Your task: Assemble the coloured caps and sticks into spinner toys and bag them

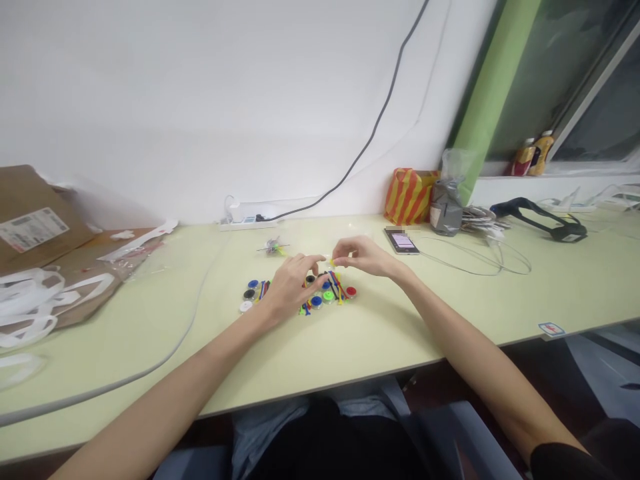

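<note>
My right hand is closed in a pinch on a small yellow piece, most of it hidden by the fingertips. My left hand reaches over the middle of the coloured parts, thumb and index finger apart, nothing visible between them. Around and below it lie small round discs with coloured tops, among them a blue disc, a green disc, a red disc and a black disc. Bundles of thin coloured strips lie between the discs. The left palm covers some of these parts.
Behind the hands lies a small spiky object. A phone rests right of it, near a striped bag. A power strip sits against the wall. Cardboard and a thick grey cable are at left.
</note>
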The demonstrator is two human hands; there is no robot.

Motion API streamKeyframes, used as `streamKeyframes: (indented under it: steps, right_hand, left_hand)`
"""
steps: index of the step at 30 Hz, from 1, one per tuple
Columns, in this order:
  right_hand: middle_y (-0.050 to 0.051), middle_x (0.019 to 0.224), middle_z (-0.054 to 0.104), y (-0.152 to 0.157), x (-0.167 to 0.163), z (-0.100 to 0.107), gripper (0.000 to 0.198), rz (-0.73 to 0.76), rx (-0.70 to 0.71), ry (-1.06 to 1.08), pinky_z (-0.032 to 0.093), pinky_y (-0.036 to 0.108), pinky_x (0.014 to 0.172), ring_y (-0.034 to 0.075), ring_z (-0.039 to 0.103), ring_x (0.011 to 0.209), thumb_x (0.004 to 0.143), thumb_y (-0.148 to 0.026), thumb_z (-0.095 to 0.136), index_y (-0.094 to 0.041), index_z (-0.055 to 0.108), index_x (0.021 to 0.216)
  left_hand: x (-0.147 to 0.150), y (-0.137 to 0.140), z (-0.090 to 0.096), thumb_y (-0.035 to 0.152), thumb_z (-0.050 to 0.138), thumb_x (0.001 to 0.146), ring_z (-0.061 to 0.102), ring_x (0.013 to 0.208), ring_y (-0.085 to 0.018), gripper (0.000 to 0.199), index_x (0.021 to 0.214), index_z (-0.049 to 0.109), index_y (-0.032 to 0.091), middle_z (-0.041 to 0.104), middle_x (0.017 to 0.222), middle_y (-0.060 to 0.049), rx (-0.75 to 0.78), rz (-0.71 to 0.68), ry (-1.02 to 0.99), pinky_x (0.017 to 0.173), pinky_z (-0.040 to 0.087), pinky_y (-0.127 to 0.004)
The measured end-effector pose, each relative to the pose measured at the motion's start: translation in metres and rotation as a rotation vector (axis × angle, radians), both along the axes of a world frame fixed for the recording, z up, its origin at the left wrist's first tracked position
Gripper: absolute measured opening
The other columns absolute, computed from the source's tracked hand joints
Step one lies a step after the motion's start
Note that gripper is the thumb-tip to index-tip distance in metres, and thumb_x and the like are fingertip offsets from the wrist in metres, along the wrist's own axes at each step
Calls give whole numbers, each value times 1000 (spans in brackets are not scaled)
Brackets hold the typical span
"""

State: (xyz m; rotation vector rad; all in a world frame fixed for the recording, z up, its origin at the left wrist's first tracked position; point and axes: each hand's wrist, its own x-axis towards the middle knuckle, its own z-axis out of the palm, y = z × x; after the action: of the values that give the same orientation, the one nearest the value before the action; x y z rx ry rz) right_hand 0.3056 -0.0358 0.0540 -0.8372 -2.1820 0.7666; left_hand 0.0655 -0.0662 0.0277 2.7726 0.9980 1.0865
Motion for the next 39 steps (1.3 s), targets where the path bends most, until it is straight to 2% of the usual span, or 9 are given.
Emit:
streamKeyframes:
  steps: [3,6,8,11,14,17,28,35,39]
  right_hand:
    - [6,86,71,-11,-19,-2,27,42,-40,128,46,26,66,16,64,78,84,-42,71,-16,69,88]
    - [6,86,72,-15,-25,-2,28,78,-101,160,46,26,65,15,64,73,86,-43,69,-15,70,91]
    - [6,85,73,-14,-22,-2,27,77,-113,111,46,26,64,15,64,71,87,-41,67,-14,71,93]
    - [5,81,74,-7,-11,-5,17,3,-71,-98,46,26,65,15,63,70,84,-30,68,-14,74,88]
    - [5,79,74,1,-5,-13,11,-32,-71,-304,44,25,63,14,62,67,80,-20,68,-14,76,84]
    - [4,78,74,5,-5,-20,13,-11,-89,-374,44,23,62,14,62,66,77,-13,65,-14,77,84]
    - [3,76,72,3,-10,-20,12,-40,7,-331,42,22,62,12,60,65,79,-12,63,-13,75,82]
    - [4,78,73,5,-2,-16,11,17,-80,-326,43,23,63,13,60,67,80,-20,67,-14,75,84]
    - [3,74,72,7,1,-16,9,2,-110,-382,41,23,60,13,58,63,77,-17,68,-14,75,80]
  left_hand:
    - [0,-1,1,44,59,96,62,87,-21,31,115,59,20,68,93,-4,-3,29,-24,83,47,-37]
    - [1,-3,4,39,56,97,63,84,-20,21,104,61,20,68,90,-4,-5,34,-39,79,47,-34]
    - [1,-5,5,36,55,96,63,81,-19,17,98,61,20,67,86,-3,2,34,-38,77,46,-33]
    - [0,-5,6,33,56,95,61,77,-19,15,92,59,19,66,83,-3,14,44,-23,75,45,-33]
    - [0,-4,4,32,56,95,59,77,-18,13,93,58,19,65,83,-2,13,40,-6,75,44,-33]
    - [0,-4,4,31,56,95,59,78,-18,12,93,57,20,65,82,-2,13,36,-7,76,44,-33]
    - [1,-5,4,31,55,95,57,77,-18,12,93,57,20,63,79,-1,18,36,9,75,43,-32]
    - [1,-3,2,32,57,94,57,77,-18,13,94,56,19,63,79,-1,14,24,23,75,43,-33]
    - [0,-2,1,31,58,94,57,77,-18,12,98,57,20,62,80,0,6,19,24,76,44,-33]
